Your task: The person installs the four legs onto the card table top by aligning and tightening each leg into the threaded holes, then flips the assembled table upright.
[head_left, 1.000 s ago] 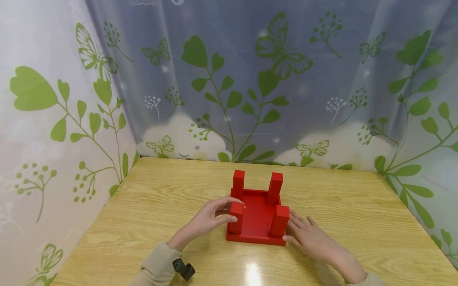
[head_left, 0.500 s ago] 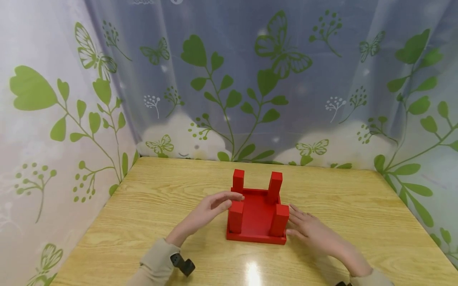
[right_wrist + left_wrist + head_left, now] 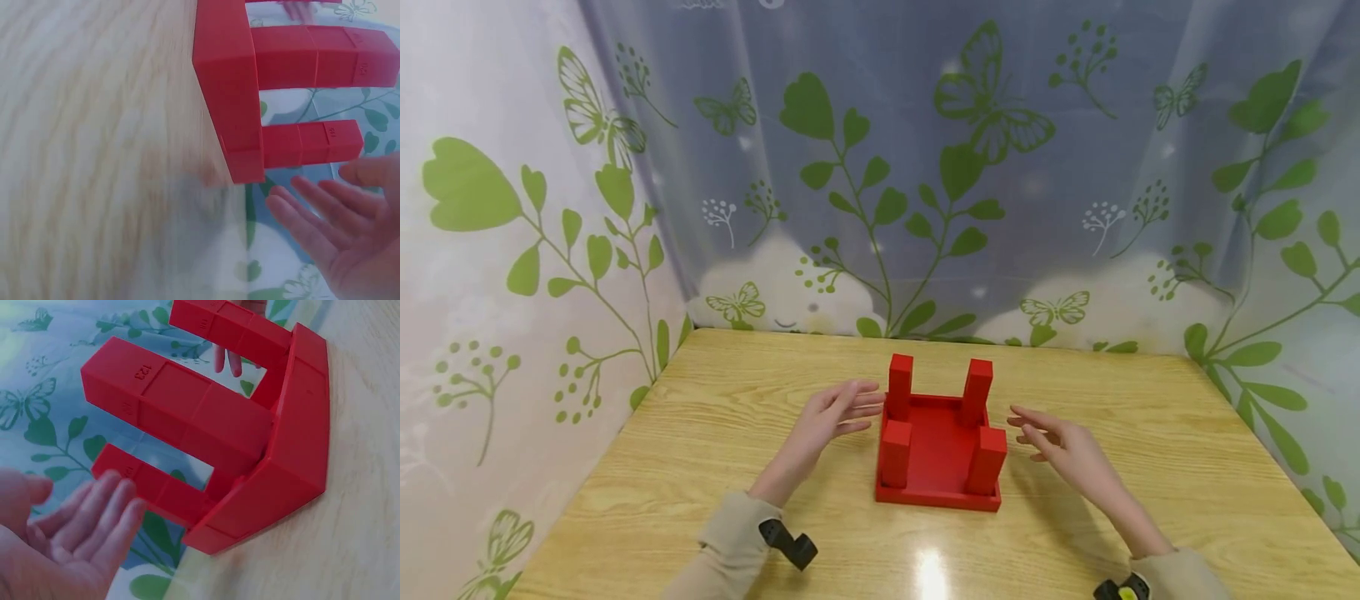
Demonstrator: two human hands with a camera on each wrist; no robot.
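A shallow square red plastic base (image 3: 938,454) lies on the table, with an upright red square post (image 3: 896,456) in each corner. My left hand (image 3: 826,423) is just left of the base, fingertips right by the far-left post (image 3: 900,388) in the head view. To the right, my right hand (image 3: 1070,450) hovers with loosely bent fingers, holding nothing. The left wrist view shows small raised numerals on a post (image 3: 181,406) and my left fingers (image 3: 115,519) stretched out beside another. In the right wrist view, my right palm (image 3: 359,244) lies apart from the base's wall (image 3: 228,94).
A light wood-grain table (image 3: 760,375) carries the red base near its middle. Behind it hangs a curtain (image 3: 880,208) printed with green leaves and butterflies, which continues along both sides. A black strap device (image 3: 787,543) sits on the left sleeve's cuff.
My left hand has let go of the near-left post and drawn away, up and leftward. My right hand has lifted off the base's right side and moved outward. The base has stayed put.
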